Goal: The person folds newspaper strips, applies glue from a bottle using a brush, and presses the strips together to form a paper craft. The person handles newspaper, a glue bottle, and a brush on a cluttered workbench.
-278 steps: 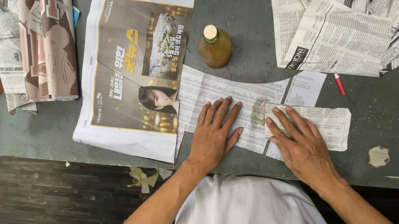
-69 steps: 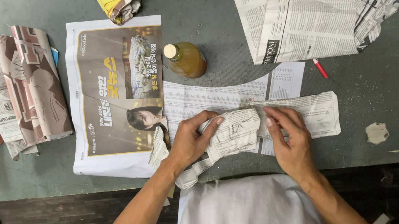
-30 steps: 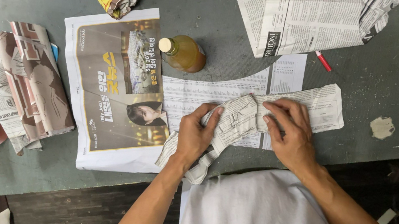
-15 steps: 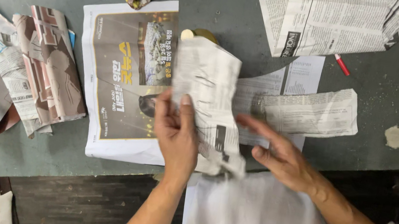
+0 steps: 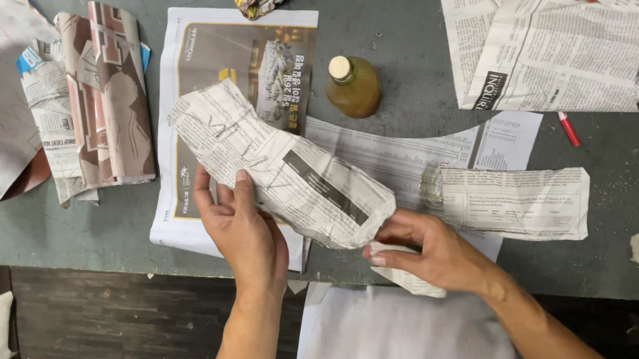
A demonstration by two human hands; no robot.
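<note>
While the left hand (image 5: 242, 227) grips one side of a long newspaper-wrapped bundle (image 5: 279, 164), the right hand (image 5: 432, 255) pinches its other end. It's held just above the grey table (image 5: 0, 230), near a small amber glass bottle (image 5: 352, 87).

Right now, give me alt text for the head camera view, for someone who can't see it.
Two bare hands hold a folded newspaper bag above a grey table: left hand under it, right hand pinching its end. A small amber bottle stands behind, among loose newspaper sheets.
</note>
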